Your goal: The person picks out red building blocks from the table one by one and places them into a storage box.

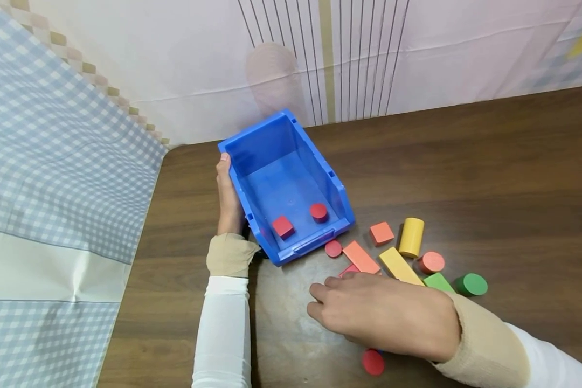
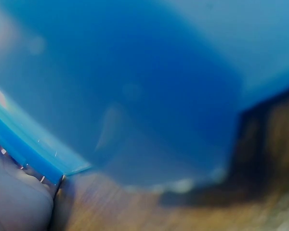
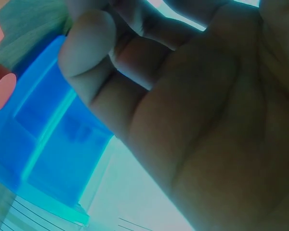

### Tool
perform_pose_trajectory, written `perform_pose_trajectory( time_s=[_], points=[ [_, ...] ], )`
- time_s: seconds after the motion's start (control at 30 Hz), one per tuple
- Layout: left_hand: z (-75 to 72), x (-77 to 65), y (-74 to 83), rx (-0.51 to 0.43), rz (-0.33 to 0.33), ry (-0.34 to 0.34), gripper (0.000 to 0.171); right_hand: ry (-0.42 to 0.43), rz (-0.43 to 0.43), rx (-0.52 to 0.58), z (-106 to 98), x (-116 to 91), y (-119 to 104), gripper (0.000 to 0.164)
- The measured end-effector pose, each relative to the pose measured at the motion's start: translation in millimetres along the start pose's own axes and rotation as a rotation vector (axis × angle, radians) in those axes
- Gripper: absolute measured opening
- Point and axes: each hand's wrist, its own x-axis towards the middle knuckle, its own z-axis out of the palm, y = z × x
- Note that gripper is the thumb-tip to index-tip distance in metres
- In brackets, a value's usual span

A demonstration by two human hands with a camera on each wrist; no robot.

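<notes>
My left hand (image 1: 229, 196) grips the left side wall of a blue plastic bin (image 1: 315, 153), its thumb up at the rim; the other fingers are hidden. Inside the bin lie a red cube (image 1: 283, 227) and a red cylinder (image 1: 318, 212). The left wrist view is mostly filled by blurred blue plastic. Over the wooden blocks hovers my right hand (image 1: 388, 312), palm down, fingers loosely bent. No block shows between its thumb and fingers in the right wrist view. Partly behind it are a red block (image 1: 350, 270) and an orange rectangular block (image 1: 361, 257).
Right of the bin sit an orange cube (image 1: 381, 233), yellow cylinder (image 1: 411, 237), yellow bar (image 1: 400, 266), orange cylinder (image 1: 431, 262), green block (image 1: 438, 282) and green cylinder (image 1: 472, 284). Red discs lie by the bin's front (image 1: 333, 248) and below my right hand (image 1: 373, 362).
</notes>
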Motion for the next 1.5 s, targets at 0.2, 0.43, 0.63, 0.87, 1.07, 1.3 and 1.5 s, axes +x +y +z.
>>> perform_pose_trajectory(
  time_s=[0.2,0.43,0.63,0.87,1.07,1.3,1.5],
  points=[
    [10.4,-3.3,-8.0,0.005,-0.038,-0.016,0.06,-0.05,0.013,-0.018,5,-2,2,0.023],
    [2.3,1.1,-4.8,-0.007,0.007,0.009,0.059,0.074,-0.025,-0.012,0,-1,3,0.015],
    [-3.5,3.3,-0.8,0.023,-0.007,0.004,0.061,0.144,-0.06,-0.017,-2,-1,4,0.012],
    [-3.5,2.5,-0.8,0.006,-0.013,0.014,0.06,0.185,-0.085,0.016,-3,-2,6,0.01],
    [-4.3,1.7,-0.1,0.006,-0.023,0.014,0.062,0.215,-0.067,0.021,-2,-3,9,0.009],
    [-4.4,0.8,1.0,0.029,-0.032,0.012,0.064,0.248,-0.07,-0.046,-1,-5,13,0.01],
    [-3.2,1.1,-0.3,0.019,-0.018,0.011,0.063,0.264,-0.085,-0.073,-2,-6,15,0.012]
  ],
)
